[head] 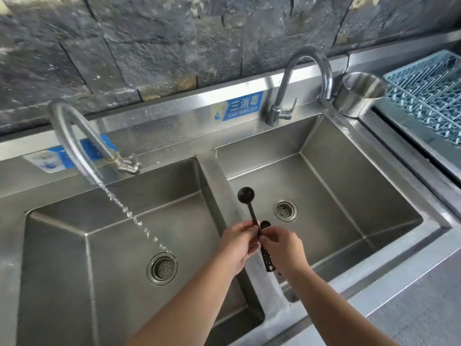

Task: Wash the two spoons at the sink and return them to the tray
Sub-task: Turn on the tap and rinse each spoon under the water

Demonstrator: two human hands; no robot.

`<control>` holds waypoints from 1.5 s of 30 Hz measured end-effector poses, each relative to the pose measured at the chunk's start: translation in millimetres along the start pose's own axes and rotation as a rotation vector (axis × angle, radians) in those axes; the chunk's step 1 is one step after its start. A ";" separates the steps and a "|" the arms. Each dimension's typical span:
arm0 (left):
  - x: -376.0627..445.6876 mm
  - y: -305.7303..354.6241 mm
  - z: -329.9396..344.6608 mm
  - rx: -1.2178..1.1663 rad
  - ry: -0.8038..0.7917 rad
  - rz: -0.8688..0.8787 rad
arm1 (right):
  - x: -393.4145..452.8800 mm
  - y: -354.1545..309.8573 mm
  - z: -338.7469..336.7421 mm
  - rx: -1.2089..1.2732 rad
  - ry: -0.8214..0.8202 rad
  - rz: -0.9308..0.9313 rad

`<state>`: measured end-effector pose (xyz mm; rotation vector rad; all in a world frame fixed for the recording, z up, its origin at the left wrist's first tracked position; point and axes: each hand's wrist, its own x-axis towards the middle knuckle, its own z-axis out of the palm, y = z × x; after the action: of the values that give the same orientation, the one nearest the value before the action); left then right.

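Note:
Two dark spoons are held over the divider between the two steel basins. The longer spoon (246, 196) points its round bowl away from me, and my left hand (237, 245) pinches its thin stem. My right hand (284, 248) grips the second spoon (265, 224), of which only the small bowl shows above the fingers. A dark perforated handle end (267, 260) sticks out below between the hands. The left tap (72, 141) runs a thin stream of water into the left basin (62, 245), away from the spoons. No tray is in view.
The right basin (349, 196) has a drain (286, 210) and a shut-off tap (299, 83) behind it. A steel cup (359, 96) stands at the basin's back right corner. A blue plastic rack (429, 91) lies on the right. The stone wall rises behind.

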<state>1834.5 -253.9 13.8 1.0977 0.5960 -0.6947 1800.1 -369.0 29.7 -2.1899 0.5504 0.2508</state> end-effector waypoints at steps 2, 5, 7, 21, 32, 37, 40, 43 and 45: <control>21.4 -7.2 31.2 0.071 0.032 0.010 | 27.6 16.9 -22.6 -0.027 -0.046 0.043; 57.2 -21.5 72.0 0.185 0.059 0.011 | 70.2 49.6 -49.1 -0.083 -0.109 0.109; 82.2 -32.8 90.2 0.266 0.069 -0.012 | 96.9 72.0 -57.4 -0.161 -0.179 0.155; 240.6 -150.5 116.6 0.732 0.280 -0.155 | 222.0 220.5 -8.3 -0.449 -0.535 0.322; 263.5 -182.1 101.4 0.725 0.398 -0.308 | 238.3 249.4 38.3 -0.523 -0.568 0.368; 257.4 -175.5 105.4 0.829 0.339 -0.295 | 234.2 240.6 30.8 -0.525 -0.579 0.370; 242.5 -161.7 107.7 0.929 0.290 -0.197 | 228.7 224.2 14.6 -0.553 -0.597 0.287; 222.6 -134.5 109.7 1.045 0.217 -0.078 | 217.2 199.8 -1.9 -0.540 -0.587 0.194; 204.0 -106.2 108.7 1.141 0.178 0.040 | 204.6 178.0 -14.3 -0.477 -0.522 0.150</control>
<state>1896.3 -428.4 -160.7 2.2362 0.2888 -0.9283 1897.4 -539.1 -158.3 -2.3944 0.3798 1.0933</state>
